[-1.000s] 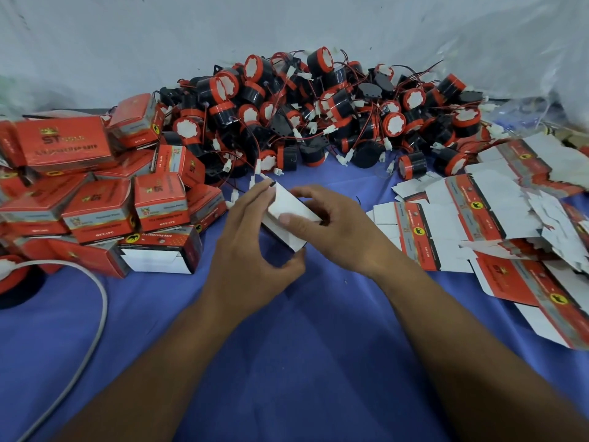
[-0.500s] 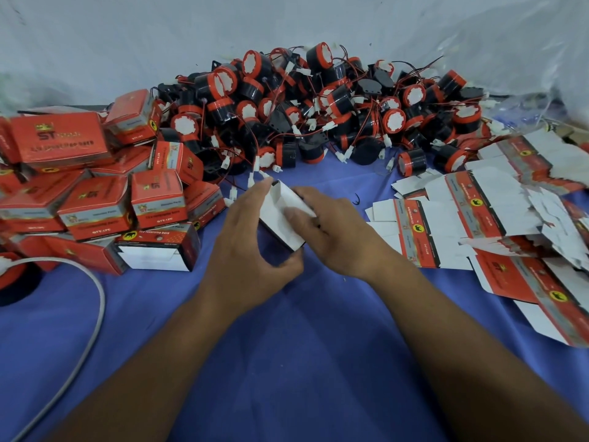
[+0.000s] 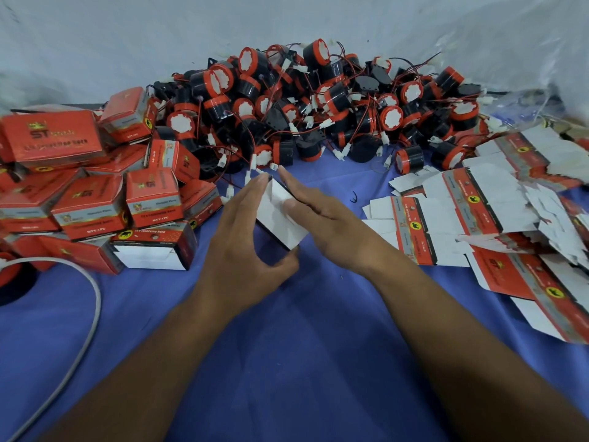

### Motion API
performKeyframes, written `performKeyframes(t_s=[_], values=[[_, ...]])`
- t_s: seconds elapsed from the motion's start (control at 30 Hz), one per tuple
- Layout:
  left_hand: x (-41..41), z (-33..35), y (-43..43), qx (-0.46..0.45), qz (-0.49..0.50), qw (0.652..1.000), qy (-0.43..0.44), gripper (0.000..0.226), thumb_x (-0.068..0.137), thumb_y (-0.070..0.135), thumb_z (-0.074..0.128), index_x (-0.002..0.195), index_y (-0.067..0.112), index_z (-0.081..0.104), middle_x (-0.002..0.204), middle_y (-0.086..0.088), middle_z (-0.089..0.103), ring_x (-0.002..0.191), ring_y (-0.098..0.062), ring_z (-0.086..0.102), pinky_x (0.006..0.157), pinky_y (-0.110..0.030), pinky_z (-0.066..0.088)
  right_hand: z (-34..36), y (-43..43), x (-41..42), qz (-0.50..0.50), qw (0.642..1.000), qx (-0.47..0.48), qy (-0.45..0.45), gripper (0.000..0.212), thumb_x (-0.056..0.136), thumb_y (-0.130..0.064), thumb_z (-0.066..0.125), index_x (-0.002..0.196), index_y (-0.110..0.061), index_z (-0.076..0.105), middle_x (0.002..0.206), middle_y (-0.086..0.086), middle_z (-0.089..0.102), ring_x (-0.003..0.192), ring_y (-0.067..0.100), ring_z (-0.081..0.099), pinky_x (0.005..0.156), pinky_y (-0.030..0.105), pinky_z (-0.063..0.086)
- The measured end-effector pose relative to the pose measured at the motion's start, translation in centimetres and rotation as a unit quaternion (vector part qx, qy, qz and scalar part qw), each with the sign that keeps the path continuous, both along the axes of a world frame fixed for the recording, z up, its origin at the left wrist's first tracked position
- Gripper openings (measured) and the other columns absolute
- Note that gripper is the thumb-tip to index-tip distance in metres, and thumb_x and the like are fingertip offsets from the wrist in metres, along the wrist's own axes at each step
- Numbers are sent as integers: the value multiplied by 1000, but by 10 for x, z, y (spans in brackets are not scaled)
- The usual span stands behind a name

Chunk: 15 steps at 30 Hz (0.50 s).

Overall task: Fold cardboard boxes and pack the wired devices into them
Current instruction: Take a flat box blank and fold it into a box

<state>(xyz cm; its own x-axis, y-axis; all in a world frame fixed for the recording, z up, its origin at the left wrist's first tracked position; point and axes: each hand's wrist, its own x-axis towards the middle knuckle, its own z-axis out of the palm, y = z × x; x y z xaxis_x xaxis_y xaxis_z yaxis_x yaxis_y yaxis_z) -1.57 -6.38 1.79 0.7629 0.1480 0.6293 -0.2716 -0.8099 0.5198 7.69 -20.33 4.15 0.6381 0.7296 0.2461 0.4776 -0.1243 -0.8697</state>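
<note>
A small cardboard box (image 3: 280,218), its white inner flaps facing me, sits between my hands above the blue cloth. My left hand (image 3: 245,247) grips its left side, with the thumb under the near corner and the fingers stretched along the far edge. My right hand (image 3: 322,215) lies flat against its right side, thumb pressed on the white flap. A large heap of black-and-orange wired devices (image 3: 318,110) lies just beyond the box. Flat unfolded box blanks (image 3: 478,212) are spread at the right.
Folded orange boxes (image 3: 92,199) are stacked at the left, one open-ended box (image 3: 153,250) nearest. A grey cable (image 3: 89,314) curves across the blue tablecloth (image 3: 287,362) at the lower left. White plastic sheeting (image 3: 127,43) hangs behind the heap.
The fingers of both hands have straightened out along the box's sides, pressing it between them. The box has tilted a little more upright.
</note>
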Motion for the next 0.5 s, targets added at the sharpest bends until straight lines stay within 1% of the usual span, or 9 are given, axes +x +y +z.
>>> performKeyframes(t_s=[0.07, 0.1, 0.13, 0.2, 0.27, 0.33, 0.37, 0.43, 0.5], values=[[0, -1, -1, 6, -3, 1000, -7, 90, 72, 10, 84, 145, -6, 35, 149, -17, 42, 141, -27, 39, 115, -27, 34, 0, 2, 0, -9, 998, 40, 42, 46, 106, -15, 47, 146, -37, 42, 120, -10, 69, 109, 3, 60, 101, 19, 43], [-1, -1, -1, 12, -4, 1000, -8, 90, 72, 10, 84, 146, -6, 35, 149, -16, 42, 141, -27, 39, 115, -26, 33, -1, 3, 0, -18, 997, 48, 53, 46, 104, -12, 49, 147, -30, 45, 123, -16, 67, 112, 0, 60, 104, 23, 44], [-1, -1, 0, 20, -4, 1000, -9, 90, 72, 11, 84, 146, -5, 34, 150, -16, 42, 141, -26, 38, 115, -24, 32, -2, 4, 0, -26, 997, 51, 54, 47, 104, -10, 50, 148, -26, 46, 128, -17, 64, 115, -2, 58, 106, 25, 45], [1, -2, 1, 29, -6, 1000, -7, 91, 72, 9, 83, 147, -4, 33, 151, -13, 40, 142, -24, 36, 115, -20, 30, -5, 4, -1, -35, 998, 48, 37, 47, 103, -9, 52, 148, -23, 46, 131, -17, 62, 118, -4, 57, 105, 22, 45], [2, -3, 2, 14, -14, 1000, -1, 93, 74, 10, 83, 149, -1, 30, 153, -5, 34, 144, -14, 30, 114, -15, 26, -6, 4, 0, -43, 998, 44, 18, 47, 103, -14, 54, 147, -27, 46, 130, -20, 62, 118, -5, 58, 104, 21, 45], [3, -4, 5, -21, -37, 999, 14, 93, 80, 19, 80, 153, 6, 24, 156, 7, 25, 145, -2, 22, 114, -12, 22, -7, 2, 2, -60, 997, 34, 15, 53, 101, -21, 60, 150, -28, 42, 131, -14, 61, 118, 1, 59, 104, 25, 47], [4, -4, 6, -40, -49, 998, 24, 91, 84, 26, 76, 154, 12, 19, 157, 10, 22, 146, 0, 20, 115, -14, 22, -7, -1, 4, -66, 998, 17, -5, 60, 98, -23, 64, 153, -26, 38, 131, -10, 60, 116, 4, 59, 103, 23, 48], [5, -8, 12, -46, -56, 997, 37, 80, 92, 35, 62, 154, 19, 14, 158, 10, 21, 147, -4, 20, 118, -18, 22, -7, -7, 8, -58, 988, -52, -136, 73, 93, -22, 71, 155, -23, 33, 131, -5, 57, 116, 11, 55, 104, 19, 43], [8, -11, 22, 26, -35, 998, 45, 70, 98, 38, 54, 154, 11, 22, 158, 3, 24, 147, -14, 21, 120, -24, 17, -10, -9, 11, -41, 956, -98, -273, 75, 90, -14, 75, 153, -14, 35, 132, 3, 59, 119, 19, 51, 115, 25, 29]])
